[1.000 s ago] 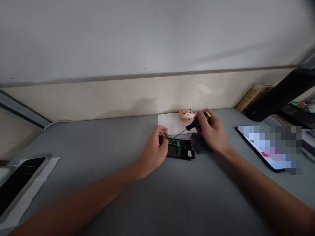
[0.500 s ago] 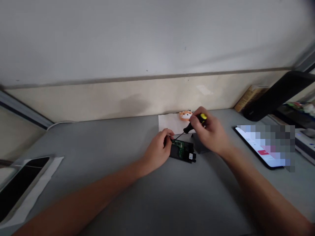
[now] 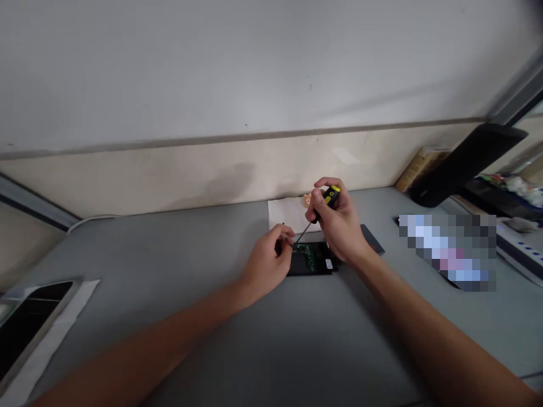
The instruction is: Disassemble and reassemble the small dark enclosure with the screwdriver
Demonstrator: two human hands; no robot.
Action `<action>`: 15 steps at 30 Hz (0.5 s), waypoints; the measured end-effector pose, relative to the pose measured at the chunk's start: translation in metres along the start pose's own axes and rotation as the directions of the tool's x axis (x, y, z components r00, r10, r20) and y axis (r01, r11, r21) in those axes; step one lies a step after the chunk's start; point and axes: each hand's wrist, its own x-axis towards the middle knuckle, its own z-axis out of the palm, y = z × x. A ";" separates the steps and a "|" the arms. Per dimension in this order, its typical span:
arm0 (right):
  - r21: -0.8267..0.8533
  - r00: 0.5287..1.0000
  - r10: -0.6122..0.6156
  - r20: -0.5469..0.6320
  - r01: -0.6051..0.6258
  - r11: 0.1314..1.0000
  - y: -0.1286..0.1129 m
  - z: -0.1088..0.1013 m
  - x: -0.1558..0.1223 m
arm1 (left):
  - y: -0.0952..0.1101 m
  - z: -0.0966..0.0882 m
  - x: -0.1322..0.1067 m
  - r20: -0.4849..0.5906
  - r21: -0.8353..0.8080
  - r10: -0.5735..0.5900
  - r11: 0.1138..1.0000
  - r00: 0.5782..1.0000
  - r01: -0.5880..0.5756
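A black device with an exposed green circuit board (image 3: 311, 260) lies flat on the grey desk (image 3: 203, 243). My left hand (image 3: 271, 257) is closed on its left end, fingers curled over the edge. In my right hand (image 3: 339, 223) is a black and yellow screwdriver (image 3: 332, 196), tilted with its handle up and to the right. The thin shaft runs down to the upper left part of the board, near my left fingertips. Whether the tip sits in a screw is too small to tell.
Behind the device lie a white sheet (image 3: 282, 215) and an orange toy (image 3: 307, 200), partly covered by my right hand. A dark flat panel (image 3: 372, 239) sits right of the device. Farther right are a blurred-out phone (image 3: 445, 254), a black cylinder (image 3: 462, 169) and a box (image 3: 419, 168).
The screwdriver tip has shifted left along the board, toward my left fingers. My right hand has moved left, and the device now lies more level in view. The dark panel shows more.
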 end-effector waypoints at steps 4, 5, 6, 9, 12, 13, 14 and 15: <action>0.067 0.997 0.024 0.075 -0.029 0.997 -0.008 0.004 -0.005 | 0.001 -0.001 -0.001 -0.004 -0.007 -0.034 0.999 0.999 0.034; 0.080 0.994 0.034 0.100 -0.042 0.996 -0.011 0.006 -0.005 | 0.002 -0.001 -0.002 -0.005 0.002 -0.032 0.999 0.999 0.032; 0.085 0.991 0.045 0.124 -0.056 0.995 -0.014 0.007 -0.006 | 0.002 -0.001 -0.002 -0.004 0.014 -0.025 1.000 1.000 0.025; 0.090 0.987 0.079 0.141 -0.092 0.992 -0.019 0.009 -0.008 | 0.004 -0.002 -0.003 -0.002 0.037 0.016 0.999 1.000 -0.015; 0.095 0.992 0.097 0.087 -0.105 0.990 -0.016 0.007 -0.008 | 0.004 -0.001 -0.003 -0.007 0.033 0.031 0.999 0.999 -0.031; 0.092 0.994 0.089 0.067 -0.095 0.991 -0.015 0.006 -0.007 | 0.004 -0.001 -0.003 -0.009 0.031 0.031 0.999 0.999 -0.031; 0.088 0.995 0.079 0.054 -0.084 0.993 -0.014 0.006 -0.007 | 0.004 -0.001 -0.003 -0.009 0.029 0.031 0.999 0.999 -0.030; 0.090 0.996 0.074 0.050 -0.079 0.993 -0.014 0.006 -0.006 | 0.004 -0.001 -0.003 -0.008 0.027 0.030 0.999 1.000 -0.030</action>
